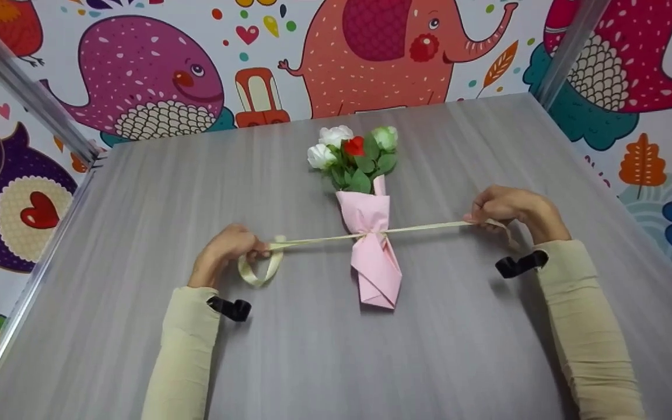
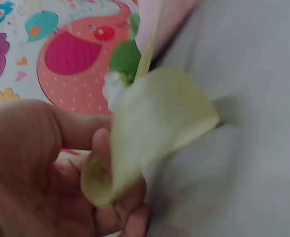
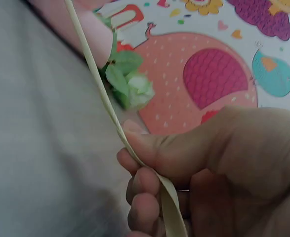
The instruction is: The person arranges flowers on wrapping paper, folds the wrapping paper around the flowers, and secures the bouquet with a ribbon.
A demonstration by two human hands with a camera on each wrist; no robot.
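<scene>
A bouquet of artificial flowers (image 1: 354, 149), white, pale green and red with green leaves, lies on the table, its stems wrapped in pink paper (image 1: 375, 271). Around the paper's narrow waist runs a cream ribbon (image 1: 429, 226), stretched nearly straight out to both sides. My left hand (image 1: 232, 244) pinches one end, and a loop of ribbon (image 2: 159, 118) hangs beyond those fingers. On the other side my right hand (image 1: 502, 210) grips the ribbon between thumb and curled fingers, with a short tail (image 3: 172, 207) trailing out below.
The bouquet lies mid-table on a grey wood-grain tabletop (image 1: 289, 361). Behind it rises a wall panel (image 1: 277, 35) printed with cartoon animals. Metal posts (image 1: 569, 52) stand at the back corners. Each sleeved wrist carries a black camera mount (image 1: 521, 264).
</scene>
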